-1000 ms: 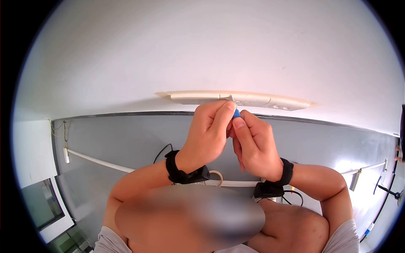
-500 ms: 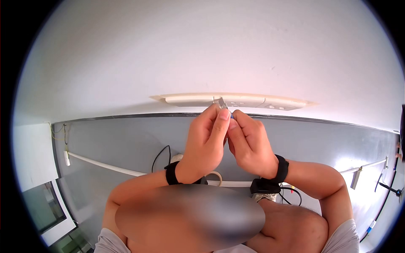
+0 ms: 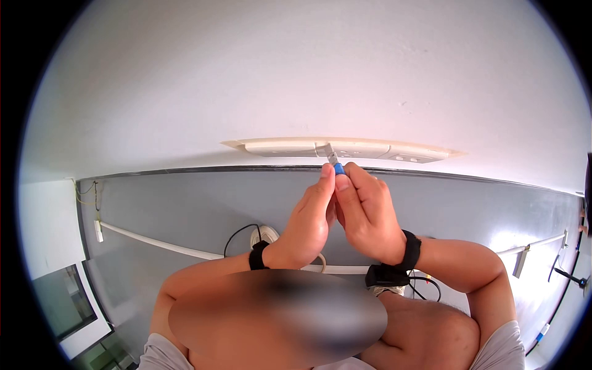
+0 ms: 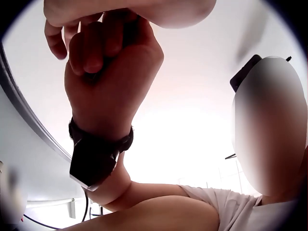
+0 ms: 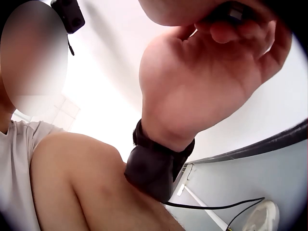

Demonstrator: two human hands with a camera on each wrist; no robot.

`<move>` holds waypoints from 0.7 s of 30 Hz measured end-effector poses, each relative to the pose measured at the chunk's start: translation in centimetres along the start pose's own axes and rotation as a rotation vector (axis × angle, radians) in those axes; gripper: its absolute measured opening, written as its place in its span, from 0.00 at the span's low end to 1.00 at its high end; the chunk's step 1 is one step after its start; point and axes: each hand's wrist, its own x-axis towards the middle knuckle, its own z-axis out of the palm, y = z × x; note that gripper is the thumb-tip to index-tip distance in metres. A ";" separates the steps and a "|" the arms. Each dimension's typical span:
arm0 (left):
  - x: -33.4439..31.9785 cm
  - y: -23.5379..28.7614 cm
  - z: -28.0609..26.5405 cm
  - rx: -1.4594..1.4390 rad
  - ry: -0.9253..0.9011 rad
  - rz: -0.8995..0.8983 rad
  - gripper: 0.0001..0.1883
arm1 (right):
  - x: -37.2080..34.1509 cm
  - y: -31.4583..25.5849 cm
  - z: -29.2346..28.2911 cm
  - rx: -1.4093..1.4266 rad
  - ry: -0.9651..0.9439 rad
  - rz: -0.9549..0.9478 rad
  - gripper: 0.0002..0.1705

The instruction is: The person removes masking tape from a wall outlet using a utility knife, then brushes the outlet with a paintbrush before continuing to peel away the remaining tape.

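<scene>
A blue plug (image 3: 339,169) with a flat metal end (image 3: 332,155) is pinched between the thumb and forefinger of the right hand (image 3: 373,213), metal end pointing away from the body. Close on its left is the left hand (image 3: 308,216), thumb raised beside the plug; whether it touches is unclear. The right wrist view shows the left palm (image 5: 197,86) with loosely bent fingers and a small metal end (image 5: 236,13) above. In the left wrist view the right hand (image 4: 113,72) has curled fingers. Just beyond the plug lies a long cream socket panel (image 3: 277,148).
The panel is set in a white surface (image 3: 308,74) with a dark edge strip (image 3: 185,169). Below are a grey floor (image 3: 172,203), a white pipe (image 3: 154,243), black cables (image 3: 237,233) and a bent knee (image 3: 444,327). Both wrists wear black straps (image 3: 412,250).
The left thumb and fingers have come away from the plug's metal end, which now shows fully. Both hands have shifted slightly left since the earliest frame, and the left wrist has turned and lowered.
</scene>
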 end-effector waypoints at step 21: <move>0.0 -0.4 0.6 -0.117 -0.014 -0.002 0.22 | -0.4 -0.4 -0.5 0.032 0.030 -0.005 0.15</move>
